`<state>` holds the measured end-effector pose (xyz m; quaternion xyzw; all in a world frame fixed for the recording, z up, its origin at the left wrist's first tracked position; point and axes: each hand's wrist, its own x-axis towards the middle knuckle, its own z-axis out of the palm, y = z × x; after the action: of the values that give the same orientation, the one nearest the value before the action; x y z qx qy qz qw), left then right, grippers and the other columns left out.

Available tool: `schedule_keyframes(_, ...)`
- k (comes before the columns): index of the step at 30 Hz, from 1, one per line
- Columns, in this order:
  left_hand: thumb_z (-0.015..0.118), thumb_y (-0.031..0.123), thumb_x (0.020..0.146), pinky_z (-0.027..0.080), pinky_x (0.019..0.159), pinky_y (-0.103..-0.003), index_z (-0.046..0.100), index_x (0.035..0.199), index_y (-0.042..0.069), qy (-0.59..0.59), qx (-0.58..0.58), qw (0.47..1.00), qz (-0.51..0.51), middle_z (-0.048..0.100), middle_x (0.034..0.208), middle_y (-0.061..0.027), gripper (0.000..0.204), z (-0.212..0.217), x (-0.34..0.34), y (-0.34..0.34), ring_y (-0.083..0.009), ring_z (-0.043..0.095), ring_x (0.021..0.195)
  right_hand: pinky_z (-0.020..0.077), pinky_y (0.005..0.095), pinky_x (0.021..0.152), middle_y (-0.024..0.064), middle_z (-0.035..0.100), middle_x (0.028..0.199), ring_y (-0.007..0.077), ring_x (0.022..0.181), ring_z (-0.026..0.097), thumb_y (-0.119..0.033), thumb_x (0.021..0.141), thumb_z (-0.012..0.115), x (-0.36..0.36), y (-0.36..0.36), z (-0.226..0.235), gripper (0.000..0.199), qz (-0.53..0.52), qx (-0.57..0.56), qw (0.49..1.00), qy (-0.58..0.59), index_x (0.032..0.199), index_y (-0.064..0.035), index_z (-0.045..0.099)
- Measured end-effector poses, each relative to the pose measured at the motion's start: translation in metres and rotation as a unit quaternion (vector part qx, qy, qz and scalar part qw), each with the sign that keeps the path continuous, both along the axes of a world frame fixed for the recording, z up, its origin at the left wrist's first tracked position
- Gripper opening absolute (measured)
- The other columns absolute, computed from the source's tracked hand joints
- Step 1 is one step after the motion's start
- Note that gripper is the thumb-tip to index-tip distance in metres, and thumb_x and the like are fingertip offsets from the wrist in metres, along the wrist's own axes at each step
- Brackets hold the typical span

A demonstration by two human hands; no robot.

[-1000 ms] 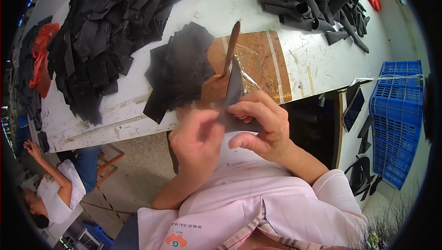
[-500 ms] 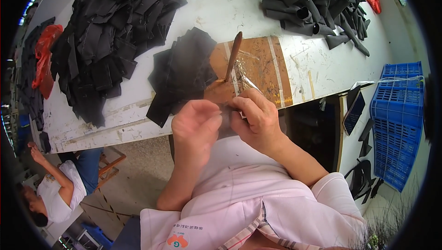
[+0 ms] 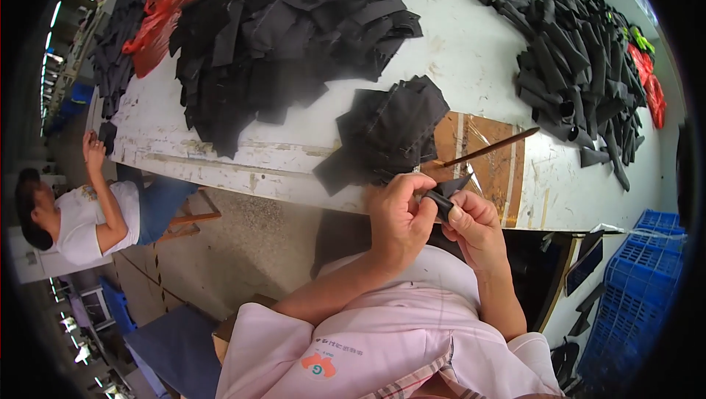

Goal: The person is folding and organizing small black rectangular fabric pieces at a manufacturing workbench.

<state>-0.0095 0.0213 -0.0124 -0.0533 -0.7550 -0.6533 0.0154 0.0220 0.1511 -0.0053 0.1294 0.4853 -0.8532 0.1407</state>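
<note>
A small black fabric piece [image 3: 443, 205], folded or rolled like a tube, is held between my two hands. My left hand [image 3: 401, 219] pinches its left end with thumb and fingers. The other end is gripped by my right hand [image 3: 476, 224], thumb on top. Both hands are at the table's front edge, over my lap. Just beyond them lies a small stack of flat black fabric pieces [image 3: 393, 125]. A slim brown stick-like tool [image 3: 494, 146] slants up over a taped brown cardboard sheet [image 3: 507, 178] right of the stack.
A big heap of black fabric pieces [image 3: 287, 46] covers the table's left side; rolled black tubes [image 3: 573, 68] pile up at right. Red plastic bags [image 3: 163, 20] lie at both far sides. Blue crates [image 3: 640, 296] stand at lower right. Another person [image 3: 110, 208] sits at left.
The whole view has swung left, so the table's contents sit further right. My hands have turned, and the black fabric piece now shows plainly between them.
</note>
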Motion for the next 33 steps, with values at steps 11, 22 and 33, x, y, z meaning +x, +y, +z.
schedule_keyframes(11, 0.050, -0.006, 0.077, 0.028, 0.040, -0.015, 0.043, 0.115, 0.001, -0.363, 0.504, 0.692, -0.366, 0.052, 0.074, -0.0008, 0.039, 0.039, -0.007, -0.024, 0.0000, 0.039, 0.050, 0.0391, 0.0208, 0.066, 0.0029, 0.049, 0.085, 0.0096, 0.073, 0.047, -0.021, 0.079, 0.062, -0.001, 0.005, 0.007, 0.020, -0.022, -0.019, 0.994, 0.105, 0.079, -0.0038, 0.051)
schedule_keyframes(22, 0.052, -0.013, 0.072, 0.041, 0.050, -0.019, 0.057, 0.085, 0.001, 0.142, 0.078, 0.987, 0.018, 0.056, 0.071, -0.0029, 0.020, 0.033, -0.002, 0.011, -0.0046, 0.049, 0.056, 0.0316, 0.0202, 0.065, 0.0050, 0.045, 0.086, 0.0087, 0.071, 0.038, -0.020, 0.081, 0.061, -0.007, 0.007, 0.012, 0.022, -0.101, 0.190, 0.950, 0.228, 0.077, -0.0015, 0.049)
schedule_keyframes(33, 0.051, -0.007, 0.072, 0.026, 0.037, -0.014, 0.049, 0.098, 0.000, -0.346, 0.486, 0.725, -0.344, 0.053, 0.069, -0.0013, 0.026, 0.055, -0.012, -0.009, 0.0013, 0.038, 0.044, 0.0285, 0.0197, 0.055, 0.0015, 0.043, 0.071, 0.0073, 0.060, 0.037, -0.022, 0.080, 0.061, -0.002, 0.006, 0.037, 0.025, -0.085, 0.117, 0.974, 0.172, 0.071, -0.0030, 0.048)
